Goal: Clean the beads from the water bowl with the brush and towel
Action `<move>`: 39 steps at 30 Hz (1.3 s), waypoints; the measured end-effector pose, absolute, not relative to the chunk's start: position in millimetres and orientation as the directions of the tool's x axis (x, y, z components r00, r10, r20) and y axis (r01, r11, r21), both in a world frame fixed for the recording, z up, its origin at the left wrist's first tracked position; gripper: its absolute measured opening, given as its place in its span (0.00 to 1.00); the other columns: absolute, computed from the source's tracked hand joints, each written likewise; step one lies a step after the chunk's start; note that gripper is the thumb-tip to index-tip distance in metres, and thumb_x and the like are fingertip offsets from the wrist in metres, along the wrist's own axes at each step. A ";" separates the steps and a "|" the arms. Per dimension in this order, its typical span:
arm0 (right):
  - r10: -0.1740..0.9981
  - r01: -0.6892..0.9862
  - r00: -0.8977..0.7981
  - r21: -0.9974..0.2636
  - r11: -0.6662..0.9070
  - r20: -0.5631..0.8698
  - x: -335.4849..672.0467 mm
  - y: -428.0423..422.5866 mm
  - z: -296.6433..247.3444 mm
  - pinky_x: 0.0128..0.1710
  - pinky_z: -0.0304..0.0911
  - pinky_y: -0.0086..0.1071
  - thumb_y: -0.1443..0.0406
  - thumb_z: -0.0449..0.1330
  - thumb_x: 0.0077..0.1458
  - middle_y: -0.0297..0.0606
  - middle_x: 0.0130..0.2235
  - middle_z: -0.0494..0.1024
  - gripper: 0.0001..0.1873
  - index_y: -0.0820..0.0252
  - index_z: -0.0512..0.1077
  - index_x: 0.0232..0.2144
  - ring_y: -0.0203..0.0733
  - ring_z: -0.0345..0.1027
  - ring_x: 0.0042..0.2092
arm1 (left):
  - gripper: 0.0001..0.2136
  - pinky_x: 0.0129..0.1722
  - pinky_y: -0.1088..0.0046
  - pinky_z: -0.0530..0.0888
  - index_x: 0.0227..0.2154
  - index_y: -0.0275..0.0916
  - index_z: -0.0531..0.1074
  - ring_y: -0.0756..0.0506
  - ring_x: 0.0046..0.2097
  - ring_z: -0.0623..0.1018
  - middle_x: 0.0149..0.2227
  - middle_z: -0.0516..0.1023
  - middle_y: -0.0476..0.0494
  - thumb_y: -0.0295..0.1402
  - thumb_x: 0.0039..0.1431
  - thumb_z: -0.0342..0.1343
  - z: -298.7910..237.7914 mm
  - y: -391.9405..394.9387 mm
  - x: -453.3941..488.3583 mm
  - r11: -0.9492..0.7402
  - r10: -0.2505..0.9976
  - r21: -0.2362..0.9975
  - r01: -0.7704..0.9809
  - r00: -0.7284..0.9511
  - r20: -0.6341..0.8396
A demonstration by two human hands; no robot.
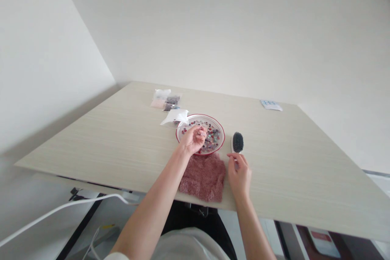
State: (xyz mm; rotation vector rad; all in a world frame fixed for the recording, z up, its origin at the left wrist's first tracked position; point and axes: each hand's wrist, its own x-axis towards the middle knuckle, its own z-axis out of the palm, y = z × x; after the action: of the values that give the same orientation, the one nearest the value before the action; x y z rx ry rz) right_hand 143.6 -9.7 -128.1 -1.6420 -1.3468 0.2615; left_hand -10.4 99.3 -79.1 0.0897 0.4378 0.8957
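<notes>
L fingers [198, 133]: pinched shut over plate, anything held too small to tell
R fingers [235, 158]: half-curled at brush handle, grip unclear
Under L: red-rimmed plate [222, 134] w/ beads [211, 138]
Past R: black-bristle brush [238, 142]
Betw. hands, nearer body: pink towel [202, 178]

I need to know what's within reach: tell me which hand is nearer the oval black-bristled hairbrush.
Right. The right hand sits at the lower end of the oval black-bristled hairbrush; the left hand is farther off, to the brush's left, over the red-rimmed white plate.
</notes>
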 end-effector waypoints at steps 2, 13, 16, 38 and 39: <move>0.849 0.638 0.369 -0.767 0.065 0.379 143.6 -9.7 -128.1 0.38 0.58 0.33 0.66 0.48 0.53 0.37 0.32 0.71 0.09 0.59 0.68 0.28 0.41 0.64 0.37 | 0.09 0.12 0.92 0.59 0.24 0.33 0.62 0.59 0.19 0.66 0.23 0.64 0.48 0.24 0.58 0.40 -79.7 99.5 -10.2 0.631 0.762 0.179 -0.755 0.561 -0.323; 0.854 0.644 0.363 -0.762 0.058 0.372 144.6 -8.2 -129.8 0.38 0.58 0.32 0.67 0.48 0.53 0.37 0.32 0.71 0.09 0.59 0.68 0.28 0.40 0.65 0.37 | 0.05 0.10 0.92 0.59 0.31 0.36 0.60 0.59 0.19 0.68 0.26 0.65 0.48 0.22 0.55 0.43 -85.1 95.0 -14.9 0.665 0.705 -0.118 -0.738 0.672 -0.227; 0.853 0.650 0.363 -0.758 0.058 0.376 143.7 -8.2 -129.8 0.38 0.58 0.32 0.66 0.48 0.53 0.37 0.32 0.71 0.09 0.59 0.68 0.28 0.41 0.65 0.37 | 0.05 0.10 0.92 0.59 0.33 0.37 0.60 0.58 0.21 0.70 0.27 0.66 0.48 0.22 0.55 0.43 -85.7 93.6 -13.3 0.658 0.705 -0.168 -0.734 0.679 -0.206; 0.840 0.640 0.140 -0.695 0.328 0.525 89.8 19.6 -79.8 0.45 0.57 0.37 0.68 0.47 0.55 0.39 0.40 0.71 0.11 0.58 0.67 0.39 0.41 0.62 0.44 | 0.08 0.10 0.92 0.57 0.27 0.34 0.62 0.59 0.19 0.66 0.23 0.65 0.48 0.21 0.55 0.39 -75.0 87.5 9.3 0.528 0.828 0.025 -0.849 0.509 -0.236; 0.843 0.626 0.134 -0.704 0.335 0.521 88.8 21.9 -77.9 0.46 0.57 0.37 0.69 0.47 0.55 0.38 0.39 0.71 0.11 0.57 0.67 0.38 0.41 0.62 0.44 | 0.09 0.10 0.91 0.56 0.26 0.33 0.62 0.59 0.18 0.65 0.22 0.65 0.48 0.21 0.55 0.39 -73.2 88.2 9.5 0.517 0.834 0.075 -0.853 0.482 -0.267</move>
State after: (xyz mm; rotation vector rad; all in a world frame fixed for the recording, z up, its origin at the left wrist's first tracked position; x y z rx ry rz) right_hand 88.8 21.9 -77.9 -1.3710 -1.5713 0.2639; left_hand 9.5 88.2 -73.2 -0.0709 0.2857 1.0290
